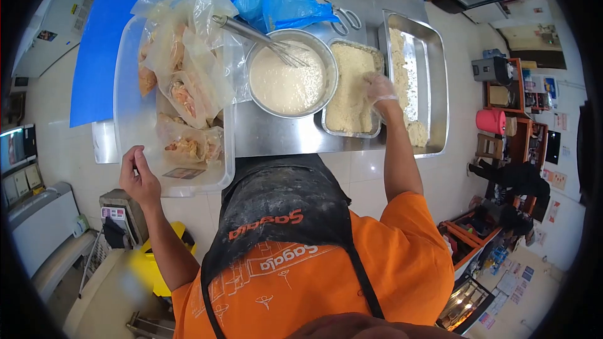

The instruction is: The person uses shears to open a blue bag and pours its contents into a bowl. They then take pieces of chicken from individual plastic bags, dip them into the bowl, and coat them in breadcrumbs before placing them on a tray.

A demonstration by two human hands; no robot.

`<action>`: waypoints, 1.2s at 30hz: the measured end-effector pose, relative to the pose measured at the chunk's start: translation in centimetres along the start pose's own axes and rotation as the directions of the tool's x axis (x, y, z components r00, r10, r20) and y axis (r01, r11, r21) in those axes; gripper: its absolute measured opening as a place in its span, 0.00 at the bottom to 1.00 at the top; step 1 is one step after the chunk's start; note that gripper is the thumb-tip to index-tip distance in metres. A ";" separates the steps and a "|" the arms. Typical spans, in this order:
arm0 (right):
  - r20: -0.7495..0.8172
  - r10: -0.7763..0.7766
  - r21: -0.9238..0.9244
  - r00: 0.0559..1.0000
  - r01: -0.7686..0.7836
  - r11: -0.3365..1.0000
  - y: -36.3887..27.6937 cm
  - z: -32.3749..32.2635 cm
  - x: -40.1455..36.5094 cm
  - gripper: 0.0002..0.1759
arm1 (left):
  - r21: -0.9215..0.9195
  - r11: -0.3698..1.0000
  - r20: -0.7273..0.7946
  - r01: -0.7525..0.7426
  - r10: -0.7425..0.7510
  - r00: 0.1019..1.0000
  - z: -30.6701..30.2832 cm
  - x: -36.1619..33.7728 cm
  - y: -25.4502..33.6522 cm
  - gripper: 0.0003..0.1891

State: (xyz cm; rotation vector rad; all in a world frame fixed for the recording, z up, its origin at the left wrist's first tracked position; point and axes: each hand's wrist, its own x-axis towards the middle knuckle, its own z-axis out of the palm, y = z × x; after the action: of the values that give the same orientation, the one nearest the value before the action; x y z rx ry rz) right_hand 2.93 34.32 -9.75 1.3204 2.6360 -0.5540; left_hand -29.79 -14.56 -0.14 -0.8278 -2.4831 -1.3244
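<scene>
My right hand (381, 91), in a clear plastic glove, is at the right side of a metal tray of pale crumbs (350, 81). Its fingers are pressed together down at the crumbs; what they grip is hidden. My bare left hand (139, 177) is raised beside the near left corner of a clear plastic bin (220, 176), fingers apart and bent, holding nothing. Inside the bin lie plastic bags of raw meat pieces (185, 97). Between bin and crumbs stands a round metal pot of pale batter (286, 85), with a whisk (251, 32) leaning in it.
Right of the crumbs is a deep steel pan (433, 119) with crumb-coated pieces along its left side. Blue plastic bags (276, 3) and scissors (344, 19) lie at the back of the steel table (282, 135). A blue board (103, 56) stands left of the bin.
</scene>
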 end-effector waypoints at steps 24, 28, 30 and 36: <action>0.187 0.146 0.247 0.972 -0.190 0.950 -2.9 -1.4 -1.5 0.38 | -0.237 0.972 0.030 0.001 0.006 1.000 -0.4 -0.5 -0.2 0.07; 0.055 0.053 0.211 0.997 -0.063 0.975 0.0 1.4 -0.9 0.35 | -0.258 0.966 0.026 -0.001 0.008 1.000 -0.3 -0.5 -0.1 0.07; 0.126 0.088 0.175 0.988 -0.109 0.978 -0.6 1.2 -1.7 0.33 | -0.260 0.966 0.026 -0.012 0.019 0.999 -0.4 -0.5 0.0 0.07; 0.135 0.161 0.265 0.978 -0.192 0.945 2.3 2.1 -1.4 0.25 | -0.265 0.964 0.030 -0.016 0.025 0.999 -0.4 -0.5 0.0 0.07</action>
State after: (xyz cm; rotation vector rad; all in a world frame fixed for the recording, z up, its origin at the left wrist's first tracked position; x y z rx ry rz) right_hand 5.51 33.73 -11.88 1.5326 2.3834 -0.9665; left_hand -29.39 -15.11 -0.11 -0.9346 -2.3449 -1.6743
